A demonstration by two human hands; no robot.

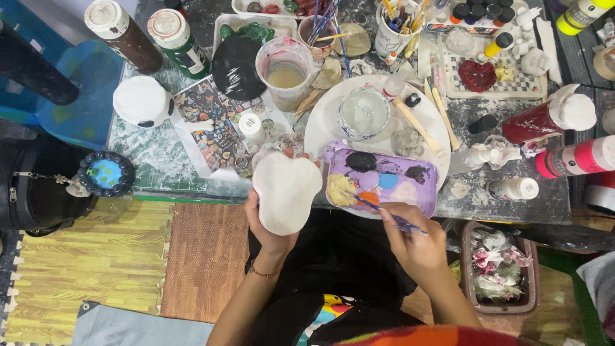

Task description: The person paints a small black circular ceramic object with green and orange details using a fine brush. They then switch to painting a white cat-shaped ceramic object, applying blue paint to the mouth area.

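Paint-spattered worktop [512,192] fills my view. My left hand [272,234] grips a white heart-shaped plaster piece [286,190] at its near edge; my right hand [413,240] pinches a thin blue brush [384,214], loading colour from the purple palette tray [419,192]. I judge brush-to-plaster needs steady aim.

Bright, even overhead light; soft faint shadows, sharp centre, slight wide-angle bending at edges

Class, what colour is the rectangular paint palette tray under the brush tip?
Purple paint palette tray, dotted with black, yellow, blue and orange paint; the head view shows it best.
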